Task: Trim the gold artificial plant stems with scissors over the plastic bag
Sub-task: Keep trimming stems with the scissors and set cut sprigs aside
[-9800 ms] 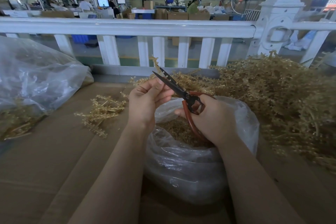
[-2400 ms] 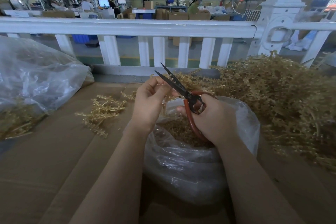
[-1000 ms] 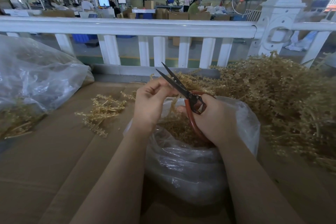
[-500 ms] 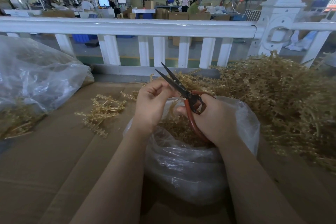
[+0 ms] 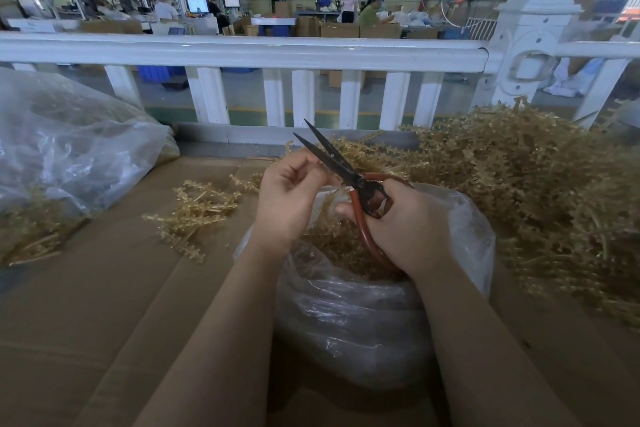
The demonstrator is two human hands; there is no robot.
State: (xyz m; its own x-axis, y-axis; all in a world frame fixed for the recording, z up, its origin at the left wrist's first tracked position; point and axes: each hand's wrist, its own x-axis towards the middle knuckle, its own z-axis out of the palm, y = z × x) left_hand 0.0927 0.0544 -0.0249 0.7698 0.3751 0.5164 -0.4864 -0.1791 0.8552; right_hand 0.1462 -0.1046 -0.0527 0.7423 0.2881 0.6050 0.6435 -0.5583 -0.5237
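Compared with half a second ago, almost nothing is changing: both hands are staying in the same place over the bag (image 5: 363,315), and the scissors (image 5: 341,166) are still pointing up and to the left with the blades a little apart. Ten seconds ago the blades were closed and a stem was standing up above the left hand; now the stem (image 5: 327,204) is hanging down from that hand into the bag.

The left hand (image 5: 289,199) is curling its fingers, and the thumb and fingers are pinching the stem right at the lower blade. The right hand (image 5: 405,229) is gripping the red handles of the scissors, with fingers wrapping around the loop.

The bag is standing open on the table (image 5: 104,305) under the hands, with gold trimmings inside. A big pile (image 5: 519,191) of gold stems is lying to the right, and a small bunch (image 5: 197,211) to the left.
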